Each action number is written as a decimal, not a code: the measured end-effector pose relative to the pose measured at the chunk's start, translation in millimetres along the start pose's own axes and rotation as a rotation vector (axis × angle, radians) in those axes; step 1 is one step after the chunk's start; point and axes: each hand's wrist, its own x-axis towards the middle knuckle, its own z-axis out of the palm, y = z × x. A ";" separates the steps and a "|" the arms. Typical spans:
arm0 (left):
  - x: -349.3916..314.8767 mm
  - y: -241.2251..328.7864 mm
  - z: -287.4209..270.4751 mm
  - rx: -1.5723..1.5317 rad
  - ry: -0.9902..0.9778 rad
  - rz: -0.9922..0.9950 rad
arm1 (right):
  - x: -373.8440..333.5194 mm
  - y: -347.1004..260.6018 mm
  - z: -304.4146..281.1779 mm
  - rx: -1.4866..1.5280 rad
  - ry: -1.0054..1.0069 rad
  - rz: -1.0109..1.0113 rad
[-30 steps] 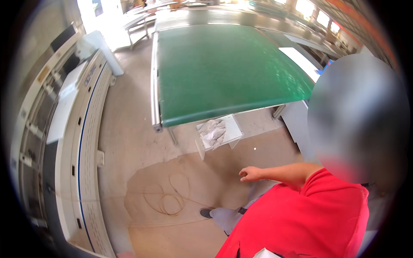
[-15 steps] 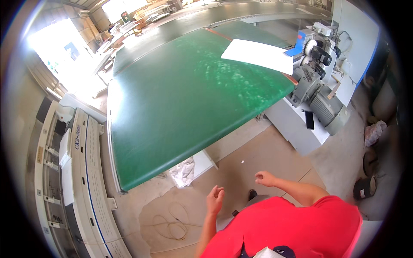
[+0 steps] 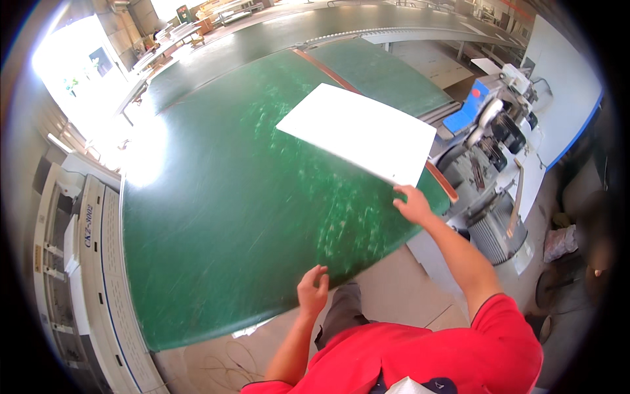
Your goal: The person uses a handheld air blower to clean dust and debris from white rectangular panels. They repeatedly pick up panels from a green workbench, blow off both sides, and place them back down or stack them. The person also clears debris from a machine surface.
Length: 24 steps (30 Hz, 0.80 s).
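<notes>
- White panel [image 3: 359, 131]: lies flat on the green belt [image 3: 223, 217], toward its right side, skewed to the belt edges. Right part of the panel covers a stretch of the orange strip [image 3: 441, 182]; strip shows on both sides of it.
- Right hand [image 3: 412, 205]: at the panel's near edge, close to its near right corner. Fingers curled, tips meeting the edge as seen from above. Cannot tell if they're clamped on it; underside hidden.
- Left hand [image 3: 313, 290]: above the belt's near edge, well apart from the panel, holding nothing visible. Fingers loosely bent, thumb and forefinger apart.
- Person: red shirt [image 3: 420, 354], both forearms bare, standing at the near side of the belt.
- Right of belt: machine with ribbed grey motor [image 3: 495, 226] and blue bracket [image 3: 467, 115]; bracket sits just beside the panel's right end.
- Left of belt: long white machine [image 3: 98, 276] with a blue line down its side.
- Floor, near side: thin hose [image 3: 230, 368] in loose loops.
- Far side: curved row of rollers [image 3: 380, 31]; bright doorway [image 3: 72, 79] at far left.
</notes>
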 end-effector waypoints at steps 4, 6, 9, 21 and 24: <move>112.9 30.9 75.6 0.195 -0.089 0.147 | 145.7 82.5 -8.1 -0.237 -0.040 0.086; 165.1 44.6 107.8 0.297 -0.124 0.170 | 207.8 107.3 -11.6 -0.336 -0.111 0.237; 222.4 37.7 149.8 0.404 -0.145 0.116 | 264.6 129.7 2.3 -0.363 -0.141 0.293; 306.1 23.2 170.0 0.642 0.428 -0.544 | 275.0 106.3 62.0 -0.070 -0.229 0.048; 228.5 23.3 168.9 0.698 0.518 -0.514 | 228.4 93.9 48.5 0.043 -0.304 -0.050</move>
